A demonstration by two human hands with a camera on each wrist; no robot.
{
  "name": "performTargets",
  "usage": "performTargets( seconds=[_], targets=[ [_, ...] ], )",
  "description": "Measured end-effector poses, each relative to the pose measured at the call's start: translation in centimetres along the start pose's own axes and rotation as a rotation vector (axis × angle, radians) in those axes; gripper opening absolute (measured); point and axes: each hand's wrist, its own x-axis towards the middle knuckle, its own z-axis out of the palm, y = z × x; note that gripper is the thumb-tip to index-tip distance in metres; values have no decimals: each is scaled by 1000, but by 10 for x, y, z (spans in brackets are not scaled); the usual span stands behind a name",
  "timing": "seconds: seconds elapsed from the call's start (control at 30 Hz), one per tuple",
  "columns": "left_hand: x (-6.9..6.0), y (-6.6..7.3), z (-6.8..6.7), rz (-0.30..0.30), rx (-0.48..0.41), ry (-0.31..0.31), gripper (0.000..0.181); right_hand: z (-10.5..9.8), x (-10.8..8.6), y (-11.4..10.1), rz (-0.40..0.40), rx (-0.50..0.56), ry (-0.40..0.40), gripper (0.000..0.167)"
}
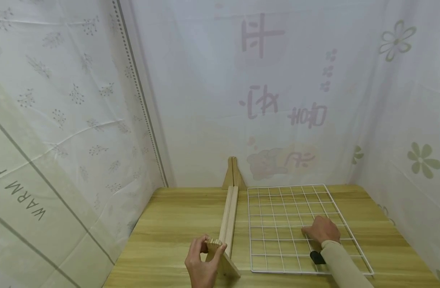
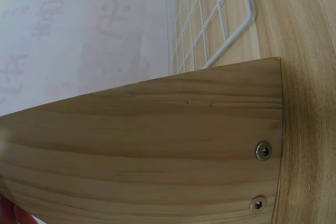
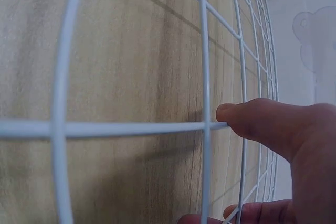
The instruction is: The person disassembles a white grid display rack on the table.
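Observation:
A wooden stand has a long grooved rail (image 1: 227, 224) running between two tapered end panels. My left hand (image 1: 201, 262) pinches the top of the near panel (image 1: 226, 266) between thumb and fingers. In the left wrist view that panel (image 2: 157, 140) fills the middle, with two hex-socket bolts (image 2: 264, 151) near its base. The far panel (image 1: 234, 174) stands at the table's back edge. To the right of the stand, a white wire grid (image 1: 250, 232) lies low over the table. My right hand (image 1: 322, 230) grips the grid's wires, its thumb (image 3: 257, 119) on one wire and fingers partly below.
The wood-grain table (image 1: 169, 224) extends to both sides of the stand. Printed white curtains (image 1: 198, 100) hang at the back, left and right. A black strap (image 1: 317, 258) is on the right wrist.

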Motion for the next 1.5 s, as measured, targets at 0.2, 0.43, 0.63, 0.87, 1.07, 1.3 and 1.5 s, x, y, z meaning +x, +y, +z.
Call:
performTargets(
  seconds=[0.2, 0.43, 0.63, 0.87, 1.07, 1.3, 1.5],
  targets=[
    [0, -2, 1, 18, -4, 7, 50, 2, -1, -1, 1, -8, -3, 43],
    [0, -2, 1, 35, 16, 14, 50, 1, -2, -4, -25, -51, 8, 46],
    [-1, -1, 1, 6, -1, 1, 50, 0, -1, -5, -20, -80, -9, 51],
    [-1, -1, 1, 13, 4, 2, 49, -1, 0, -7, -6, -98, -36, 52],
    [-1, 0, 1, 7, 28, -2, 48, 0, 0, -6, -18, -106, -33, 55],
    [-1, -1, 1, -19, 43, -21, 48, 1, 1, -6, -23, -96, -37, 56],
    [-1, -1, 1, 6, 29, -10, 49, 3, 0, -4, -39, -102, -17, 50]
  ],
)
